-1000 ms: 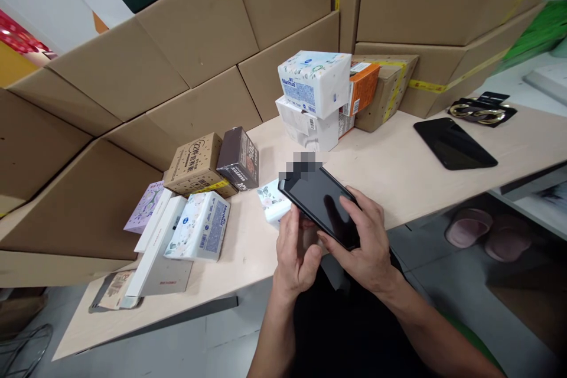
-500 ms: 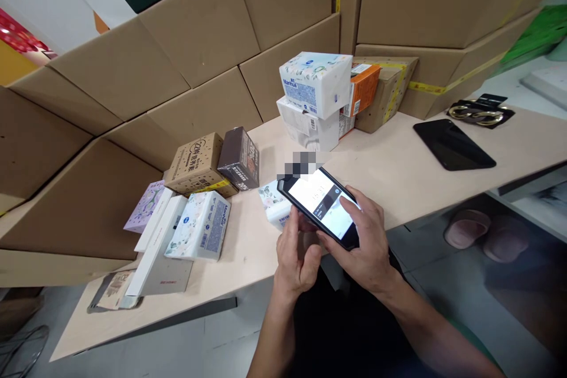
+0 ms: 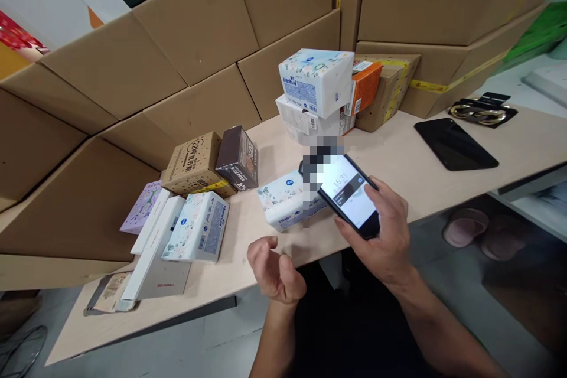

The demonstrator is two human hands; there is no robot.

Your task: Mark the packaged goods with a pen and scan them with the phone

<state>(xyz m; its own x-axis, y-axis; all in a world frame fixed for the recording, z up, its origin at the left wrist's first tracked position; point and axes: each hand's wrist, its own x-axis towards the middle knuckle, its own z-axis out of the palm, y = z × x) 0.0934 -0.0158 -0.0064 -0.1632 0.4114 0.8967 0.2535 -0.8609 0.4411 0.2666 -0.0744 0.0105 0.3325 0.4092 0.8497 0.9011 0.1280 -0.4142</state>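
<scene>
My right hand (image 3: 387, 233) grips a lit smartphone (image 3: 349, 192) by its lower right side, thumb over the screen. The phone is tilted, and part of it is blurred out by a mosaic. My left hand (image 3: 275, 271) is off the phone, near the table's front edge; its fingers are loosely curled, the thumb stands apart, and nothing is in it. Behind the phone, a floral tissue pack (image 3: 283, 198) lies on the table, partly covered by the phone and mosaic.
Left on the table (image 3: 241, 274) are another tissue pack (image 3: 197, 227), white boxes (image 3: 162, 274), a purple pack (image 3: 140, 208), a brown carton (image 3: 192, 162) and a dark box (image 3: 238, 158). Stacked packs (image 3: 316, 82) stand behind, beside an orange box (image 3: 367, 88). A black tablet-like slab (image 3: 456, 144) lies right.
My left hand has come off the phone and moved left and down, fingers curling. My right hand has shifted the phone to the right, uncovering more of the tissue pack behind it.
</scene>
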